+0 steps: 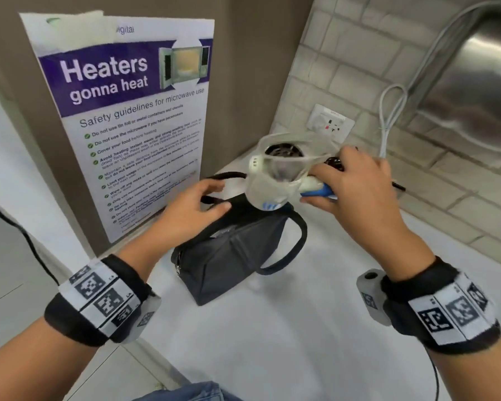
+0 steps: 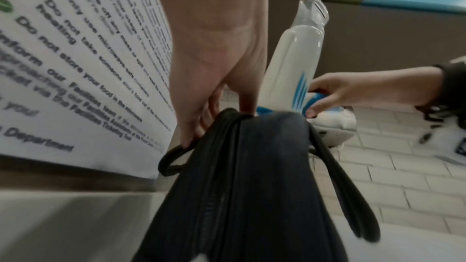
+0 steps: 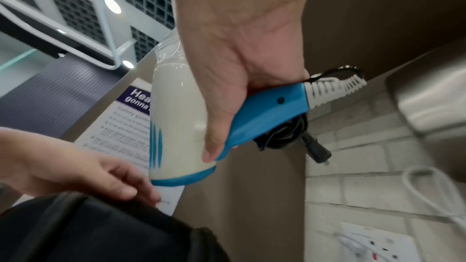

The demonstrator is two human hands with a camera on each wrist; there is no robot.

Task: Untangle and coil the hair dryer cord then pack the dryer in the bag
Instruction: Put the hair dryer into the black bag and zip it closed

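A white and blue hair dryer [image 1: 272, 180] [image 2: 290, 61] [image 3: 179, 119] hangs upright over the far end of a dark zip bag [image 1: 232, 253] [image 2: 242, 186] [image 3: 95, 232] on the white counter. My right hand [image 1: 350, 183] [image 3: 239, 67] grips its blue folded handle, with the coiled black cord [image 3: 285, 134] and plug bundled against it. My left hand [image 1: 197, 204] [image 2: 214, 91] rests on the bag's top by its far end, fingers loosely bent beside a black carry strap [image 2: 174, 158]. The bag's zip looks closed along the top.
A laminated microwave safety poster [image 1: 133, 117] leans on the brown wall to the left. A wall socket [image 1: 330, 123] and a white looped cable [image 1: 391, 117] sit on the tiled wall behind. A steel appliance [image 1: 469, 82] stands at the right.
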